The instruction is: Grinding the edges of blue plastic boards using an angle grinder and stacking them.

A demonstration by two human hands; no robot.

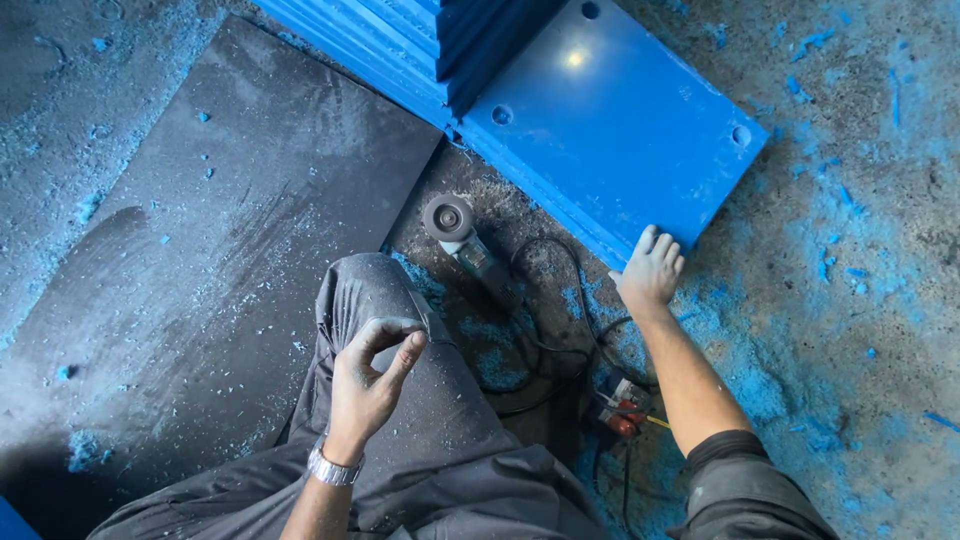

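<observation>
Looking down, I see my right hand lying flat with its fingers spread on the near edge of a big blue slab. It presses on the slab and grips nothing. The slab lies on the floor and has round holes near its corners. More blue slabs are stacked just beside it, at the top. My left hand is up over my knee, with the thumb and first finger bent toward each other. I cannot tell if something tiny is pinched between them. A silver watch sits on that wrist. A grinder lies on the floor between my knee and the slab, and no hand touches it. Its black cord curls back to a plug near my right arm. A dark sheet lies to the left. Blue dust is all over.
</observation>
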